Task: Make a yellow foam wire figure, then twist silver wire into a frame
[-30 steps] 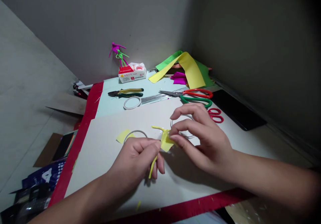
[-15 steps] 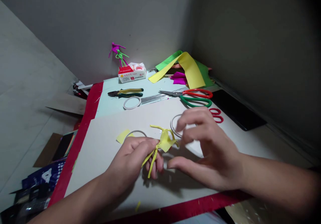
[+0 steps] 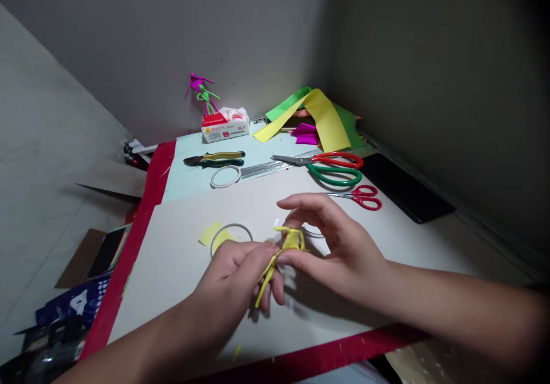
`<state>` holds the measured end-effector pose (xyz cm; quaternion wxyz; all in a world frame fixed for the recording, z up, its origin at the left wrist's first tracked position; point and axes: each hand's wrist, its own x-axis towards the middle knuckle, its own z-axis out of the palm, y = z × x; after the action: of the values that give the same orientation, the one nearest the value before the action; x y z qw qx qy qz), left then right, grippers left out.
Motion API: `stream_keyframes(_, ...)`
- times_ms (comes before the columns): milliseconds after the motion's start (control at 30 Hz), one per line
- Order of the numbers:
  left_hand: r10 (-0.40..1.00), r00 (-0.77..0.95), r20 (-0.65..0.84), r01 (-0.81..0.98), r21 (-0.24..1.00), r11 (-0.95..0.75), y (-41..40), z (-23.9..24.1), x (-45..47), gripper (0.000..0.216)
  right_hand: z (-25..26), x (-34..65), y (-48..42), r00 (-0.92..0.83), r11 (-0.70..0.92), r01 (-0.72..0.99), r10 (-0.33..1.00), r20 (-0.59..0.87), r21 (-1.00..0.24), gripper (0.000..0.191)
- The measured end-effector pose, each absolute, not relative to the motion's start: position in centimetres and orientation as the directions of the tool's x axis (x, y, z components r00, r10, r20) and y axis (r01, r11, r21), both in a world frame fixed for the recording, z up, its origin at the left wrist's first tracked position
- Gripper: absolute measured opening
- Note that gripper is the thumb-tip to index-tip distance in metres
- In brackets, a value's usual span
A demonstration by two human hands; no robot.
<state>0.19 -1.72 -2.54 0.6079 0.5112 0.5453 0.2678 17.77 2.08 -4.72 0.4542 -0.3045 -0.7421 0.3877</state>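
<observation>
A small yellow paper figure (image 3: 292, 240) with thin twisted arms and legs is held between my two hands over the white board. My left hand (image 3: 243, 269) pinches its waist between thumb and fingers, and the legs hang down below. My right hand (image 3: 339, 246) has its thumb against the body's front, with a finger behind the figure; the index finger is raised. A grey ring (image 3: 232, 225) lies beyond my left hand, partly over a yellow scrap (image 3: 209, 233). Another ring (image 3: 313, 234) is mostly hidden behind my right hand.
Farther back lie pliers (image 3: 215, 159), a white ring (image 3: 226, 176), thin wires (image 3: 266, 168), large scissors (image 3: 335, 169), small red scissors (image 3: 365, 196) and a black phone (image 3: 406, 189). Paper strips (image 3: 324, 114) and a tissue pack (image 3: 226, 126) with two figures (image 3: 206, 94) stand by the wall.
My right hand has moved left and closed its thumb and fingers onto the figure's body. The figure has turned slightly. The small red scissors now show more fully.
</observation>
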Motion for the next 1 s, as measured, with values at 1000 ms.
stream_keyframes(1000,0.737,0.499,-0.457,-0.008,0.848,0.53,-0.5,-2.2,-0.9,0.032,-4.2,18.2,2.3,-0.414,0.447,-0.079,0.798,0.437,-0.891,0.023)
